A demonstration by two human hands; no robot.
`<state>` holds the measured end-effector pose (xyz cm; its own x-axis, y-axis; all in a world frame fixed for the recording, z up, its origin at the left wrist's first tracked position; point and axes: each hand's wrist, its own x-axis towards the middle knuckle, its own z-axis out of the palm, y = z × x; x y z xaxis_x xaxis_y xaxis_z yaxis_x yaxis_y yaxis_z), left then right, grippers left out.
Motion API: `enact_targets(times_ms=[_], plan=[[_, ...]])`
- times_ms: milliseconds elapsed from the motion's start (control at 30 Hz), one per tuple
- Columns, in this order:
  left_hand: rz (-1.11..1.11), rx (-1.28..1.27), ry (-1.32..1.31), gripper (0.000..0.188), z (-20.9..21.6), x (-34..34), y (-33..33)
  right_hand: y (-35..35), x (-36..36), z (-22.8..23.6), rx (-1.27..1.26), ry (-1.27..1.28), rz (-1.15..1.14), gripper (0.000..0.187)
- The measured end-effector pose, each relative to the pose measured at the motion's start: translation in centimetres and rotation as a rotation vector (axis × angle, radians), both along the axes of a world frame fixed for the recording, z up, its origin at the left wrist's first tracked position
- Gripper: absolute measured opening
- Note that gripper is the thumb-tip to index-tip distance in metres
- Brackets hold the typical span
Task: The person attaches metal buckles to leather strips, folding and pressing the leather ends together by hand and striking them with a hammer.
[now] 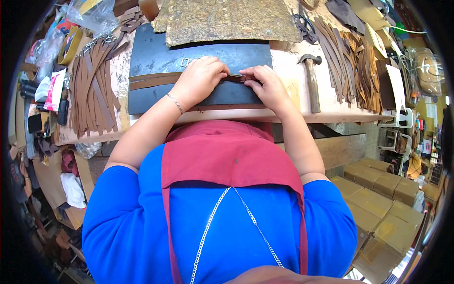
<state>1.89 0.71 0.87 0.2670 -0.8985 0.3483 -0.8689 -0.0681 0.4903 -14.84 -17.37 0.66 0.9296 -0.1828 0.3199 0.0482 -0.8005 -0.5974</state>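
Observation:
A long brown leather strap (156, 80) lies across a black board (156, 104) on the workbench and runs under my left hand (201, 78). The fingers of that hand are bent and pressed together on the strap. Beyond it, a darker end of the strap with a small shiny metal piece (243, 78) is pinched between thumb and fingers of my right hand (268, 85). Whether the metal piece is fixed to the strap, I cannot tell. A loose rectangular metal buckle frame (185, 62) rests on the board just beyond my left hand.
A hammer (310, 83) lies right of the board. Brown strap bundles lie at the left (94, 85) and right (338, 61). A worn, rough slab (227, 21) covers the board's far edge. Dark-handled scissors (305, 26) lie behind the hammer. Cardboard boxes (378, 203) stand at lower right.

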Motion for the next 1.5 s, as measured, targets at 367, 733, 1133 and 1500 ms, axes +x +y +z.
enact_targets(times_ms=[367, 733, 1133, 1500], plan=[[0.070, -0.170, -0.125, 0.012, 1.1, -0.9, 0.4, -0.4, 0.7, 0.0, 0.254, -0.013, -0.079, 0.012], [0.056, -0.172, -0.321, 0.022, 2.1, 0.2, 0.8, 0.8, 1.4, 0.9, 0.188, -0.329, -0.055, 0.015], [0.148, -0.061, -0.279, 0.034, 0.1, -0.6, 0.1, 1.0, 0.5, 0.3, -0.157, 0.050, 0.055, 0.024], [0.117, -0.074, -0.213, 0.028, 0.8, -1.2, 0.4, 0.1, -0.9, 1.5, -0.035, 0.166, 0.045, 0.025]])
